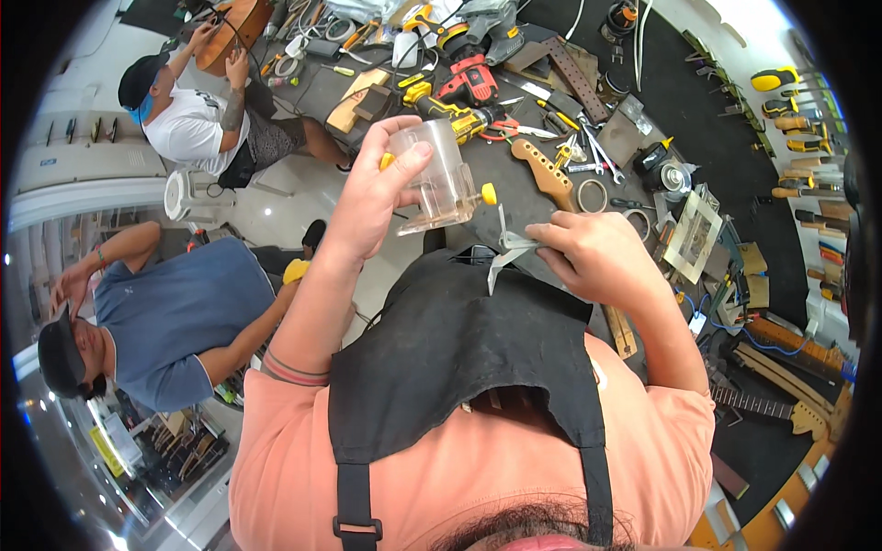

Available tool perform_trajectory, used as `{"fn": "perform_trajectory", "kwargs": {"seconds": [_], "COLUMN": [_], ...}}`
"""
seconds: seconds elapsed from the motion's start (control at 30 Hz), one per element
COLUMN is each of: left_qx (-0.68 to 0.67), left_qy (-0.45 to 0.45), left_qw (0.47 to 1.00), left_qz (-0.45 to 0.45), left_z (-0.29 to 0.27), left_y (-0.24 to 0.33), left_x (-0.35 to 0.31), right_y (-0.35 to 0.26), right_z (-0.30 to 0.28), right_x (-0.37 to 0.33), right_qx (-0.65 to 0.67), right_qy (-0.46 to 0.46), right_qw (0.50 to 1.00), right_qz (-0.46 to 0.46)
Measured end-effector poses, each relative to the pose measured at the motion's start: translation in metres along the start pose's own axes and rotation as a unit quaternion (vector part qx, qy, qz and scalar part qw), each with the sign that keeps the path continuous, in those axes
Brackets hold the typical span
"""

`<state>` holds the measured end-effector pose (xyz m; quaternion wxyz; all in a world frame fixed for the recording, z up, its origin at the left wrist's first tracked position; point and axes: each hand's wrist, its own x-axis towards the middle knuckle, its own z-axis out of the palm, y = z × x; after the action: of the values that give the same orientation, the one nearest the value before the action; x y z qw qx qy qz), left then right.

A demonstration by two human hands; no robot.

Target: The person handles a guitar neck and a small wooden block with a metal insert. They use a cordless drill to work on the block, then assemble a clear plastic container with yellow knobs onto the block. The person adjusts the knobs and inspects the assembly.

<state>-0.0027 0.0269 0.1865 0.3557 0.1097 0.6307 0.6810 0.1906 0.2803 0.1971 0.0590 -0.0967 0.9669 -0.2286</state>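
While my left hand grips the clear plastic base up high, my right hand pinches a small metal piece beside it. They're apart, nothing fitted yet; joining remains, I'd judge.

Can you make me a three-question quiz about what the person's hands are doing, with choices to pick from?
1. Where is the clear plastic tool base?
A. in the left hand
B. on the floor
C. on a wall hook

2. What colour are the base's little knobs?
A. green
B. yellow
C. purple

3. How is the right hand?
A. flat and empty
B. pinching a small metal piece
C. out of sight

Answers: 1 A, the fingers wrap its top. 2 B, one knob shows yellow on its side. 3 B, the grey piece sticks out from the fingertips.
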Motion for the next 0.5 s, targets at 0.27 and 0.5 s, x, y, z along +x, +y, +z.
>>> {"fn": "perform_trajectory", "kwargs": {"seconds": [0.27, 0.5], "left_qx": [0.03, 0.047], "left_qy": [-0.028, -0.079], "left_qw": [0.999, 0.996], "left_qz": [0.025, 0.001], "left_z": [-0.035, -0.06], "left_y": [0.013, 0.012], "left_x": [-0.001, -0.005], "right_y": [-0.049, -0.079], "right_z": [0.002, 0.011], "right_x": [0.024, 0.035], "right_qx": [-0.012, -0.019], "right_qy": [0.038, 0.051], "right_qw": [0.999, 0.998], "right_qz": [-0.012, 0.013]}}
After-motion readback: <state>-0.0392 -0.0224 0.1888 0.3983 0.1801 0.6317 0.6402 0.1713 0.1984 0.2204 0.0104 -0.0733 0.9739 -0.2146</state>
